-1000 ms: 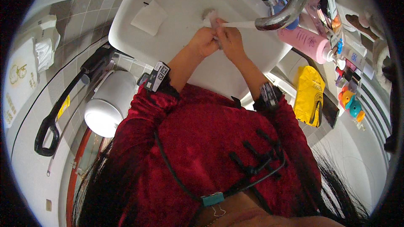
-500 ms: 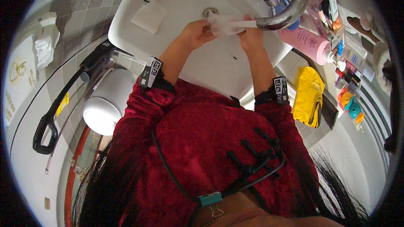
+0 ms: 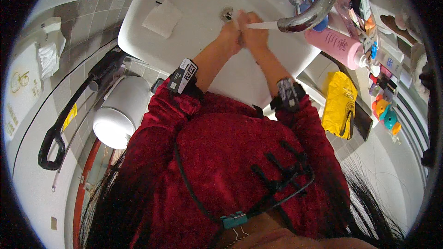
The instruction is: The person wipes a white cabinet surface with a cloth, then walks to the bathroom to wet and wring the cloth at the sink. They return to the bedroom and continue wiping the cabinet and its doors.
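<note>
Both hands meet over the white sink (image 3: 194, 41) near the drain: left hand (image 3: 229, 32) and right hand (image 3: 253, 34) pressed together, fingers curled around each other. A stream of water (image 3: 263, 25) from the chrome tap (image 3: 314, 9) strikes them. A pink bottle (image 3: 334, 46) lies just beside the tap.

One sink (image 3: 194, 41), one tap (image 3: 314, 9), one pink bottle (image 3: 334, 46), two hands (image 3: 242, 34).

top: dark red velvet, black frog clasps | wrists: black tagged bands | hair: long, dark
</note>
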The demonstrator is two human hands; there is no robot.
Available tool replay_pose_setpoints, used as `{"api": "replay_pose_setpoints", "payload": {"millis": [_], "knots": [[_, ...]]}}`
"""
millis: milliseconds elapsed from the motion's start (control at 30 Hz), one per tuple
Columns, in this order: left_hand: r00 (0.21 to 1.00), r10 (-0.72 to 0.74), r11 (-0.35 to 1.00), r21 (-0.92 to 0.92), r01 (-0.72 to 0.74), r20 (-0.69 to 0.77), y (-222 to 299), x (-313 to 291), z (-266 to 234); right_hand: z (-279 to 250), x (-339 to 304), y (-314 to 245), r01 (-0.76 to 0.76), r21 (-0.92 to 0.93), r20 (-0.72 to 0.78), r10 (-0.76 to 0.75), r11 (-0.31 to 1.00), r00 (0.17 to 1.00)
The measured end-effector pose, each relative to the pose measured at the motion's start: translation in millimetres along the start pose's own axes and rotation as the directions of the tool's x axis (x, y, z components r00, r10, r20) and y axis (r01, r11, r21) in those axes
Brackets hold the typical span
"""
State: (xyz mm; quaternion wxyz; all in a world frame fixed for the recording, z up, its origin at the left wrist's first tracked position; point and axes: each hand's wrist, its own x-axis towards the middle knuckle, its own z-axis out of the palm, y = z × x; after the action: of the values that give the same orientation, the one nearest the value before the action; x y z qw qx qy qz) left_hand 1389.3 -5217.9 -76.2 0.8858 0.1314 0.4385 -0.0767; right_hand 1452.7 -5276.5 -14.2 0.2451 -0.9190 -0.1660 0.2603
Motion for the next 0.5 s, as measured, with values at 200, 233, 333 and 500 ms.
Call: {"api": "replay_pose_setpoints", "payload": {"millis": [200,233,333,500], "knots": [[0.983,0.08,0.993,0.078,-0.094,0.164,4.4,0.1,6.7,9.9,-6.9,1.9,0.097,0.139,-0.197,-0.069,0.985,0.978],[0.988,0.097,0.985,0.13,-0.112,0.116,6.8,-0.9,4.1,14.9,-8.9,2.5,0.154,0.031,-0.156,-0.147,0.988,0.977],[0.956,-0.048,0.995,-0.069,0.071,0.291,10.3,-9.0,1.9,18.8,0.9,14.5,0.203,-0.069,-0.113,-0.21,0.977,0.971],[0.944,-0.188,0.974,-0.073,0.215,0.272,14.3,-27.6,12.5,-11.9,25.8,53.9,-0.28,0.624,0.098,0.283,0.729,0.954]]}}
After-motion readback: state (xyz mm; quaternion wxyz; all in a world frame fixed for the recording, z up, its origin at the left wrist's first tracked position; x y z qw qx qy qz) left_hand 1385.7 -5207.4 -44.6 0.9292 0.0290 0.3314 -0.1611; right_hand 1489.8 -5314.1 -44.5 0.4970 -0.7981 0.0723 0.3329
